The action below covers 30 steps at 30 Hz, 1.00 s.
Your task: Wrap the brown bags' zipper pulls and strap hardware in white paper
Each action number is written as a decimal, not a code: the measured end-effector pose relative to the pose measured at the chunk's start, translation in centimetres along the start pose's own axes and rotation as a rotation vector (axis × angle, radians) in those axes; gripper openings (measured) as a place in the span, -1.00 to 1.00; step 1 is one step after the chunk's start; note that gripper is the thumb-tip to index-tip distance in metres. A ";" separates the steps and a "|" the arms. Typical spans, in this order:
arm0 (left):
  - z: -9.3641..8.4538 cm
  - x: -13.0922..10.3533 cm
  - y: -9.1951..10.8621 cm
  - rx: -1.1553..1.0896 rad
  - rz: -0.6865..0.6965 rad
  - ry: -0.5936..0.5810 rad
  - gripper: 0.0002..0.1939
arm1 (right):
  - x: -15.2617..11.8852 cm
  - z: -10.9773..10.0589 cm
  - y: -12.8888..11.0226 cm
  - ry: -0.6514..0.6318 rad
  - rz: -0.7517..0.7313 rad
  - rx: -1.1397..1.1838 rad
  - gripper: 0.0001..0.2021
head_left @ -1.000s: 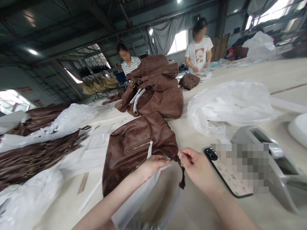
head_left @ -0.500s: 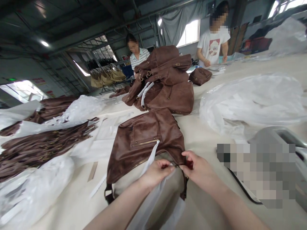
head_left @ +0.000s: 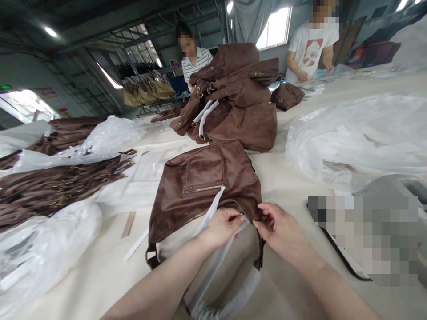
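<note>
A brown leather bag [head_left: 207, 178] lies on the table in front of me, its pale lining [head_left: 233, 262] showing on the near side. My left hand [head_left: 223, 226] pinches a white wrapping strip [head_left: 213, 262] at the bag's opening. Close to its right, my right hand [head_left: 275, 224] has thumb and fingers closed on the bag's edge near the strap end. White wrapping also runs from the zipper [head_left: 205, 188] on the bag's front and passes behind my left hand.
Brown bags [head_left: 236, 93] are heaped behind. Brown straps [head_left: 66, 182] and plastic wrap [head_left: 56, 249] lie left; a plastic pile [head_left: 360, 138] and grey object [head_left: 383, 191] are right. Two people [head_left: 196, 60] stand across the table.
The view has tilted and shifted slightly, so the bags appear higher. Both hands remain at the bag's opening, and more of the wrapped strap shows at the bottom.
</note>
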<state>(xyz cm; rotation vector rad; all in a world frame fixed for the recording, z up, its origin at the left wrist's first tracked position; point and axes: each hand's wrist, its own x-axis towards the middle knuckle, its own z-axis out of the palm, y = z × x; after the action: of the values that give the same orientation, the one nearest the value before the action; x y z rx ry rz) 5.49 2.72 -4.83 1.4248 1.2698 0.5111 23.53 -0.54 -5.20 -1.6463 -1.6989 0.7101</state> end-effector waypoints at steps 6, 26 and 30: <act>-1.4 0.1 0.4 -0.036 -0.119 0.021 -0.56 | -0.6 -1.7 -1.5 0.138 -0.017 0.051 -0.84; -2.0 -2.1 1.5 0.737 0.311 0.118 -0.79 | -0.4 1.1 -2.7 -0.019 -0.530 -0.519 -0.90; -1.8 -3.7 2.4 0.980 0.431 0.087 -0.85 | -0.3 1.3 -2.0 -0.020 -0.546 -0.449 -0.88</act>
<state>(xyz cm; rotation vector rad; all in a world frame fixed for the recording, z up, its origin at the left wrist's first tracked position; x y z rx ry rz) 3.69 0.66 -0.87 2.5502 1.3427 0.2131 21.20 -0.92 -4.54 -1.3338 -2.3038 0.0825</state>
